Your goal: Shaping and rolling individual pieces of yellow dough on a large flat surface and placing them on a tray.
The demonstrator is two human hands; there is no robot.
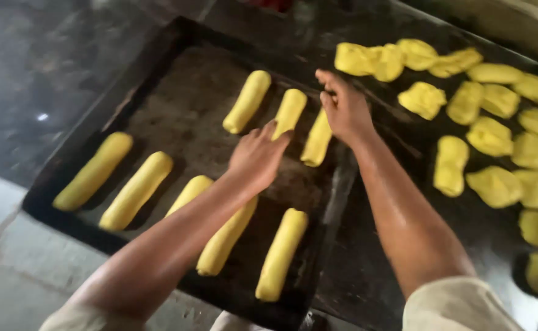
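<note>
Head view. A dark rectangular baking tray (158, 73) is seen lying on a dark desk (391, 245). Eight rolled yellow dough logs are arranged on the tray in two rows: five in the near row and three in the far row.

The left hand (258, 156) is extended over the tray, palm down, fingers (275, 132) loosely spread. Its fingertips are laid against the lower end of the middle far-row log (290, 111); the log is touched, not enclosed. The forearm is passed above two near-row logs, so that the fourth near-row log (223, 239) is partly hidden.

The right hand (344, 109) is positioned at the tray's right edge, at the upper end of the rightmost far-row log (316, 142). Its fingers are curled inward; because of motion blur, it cannot be determined whether the log is gripped or only touched.

The leftmost far-row log (247, 101) lies just beside the middle one, untouched. The first near-row log (93, 171) and the last near-row log (281, 254) lie apart from both hands.

To the right of the tray, a group of unshaped yellow dough pieces (491, 136) is spread on the desk, close together, some touching.
</note>
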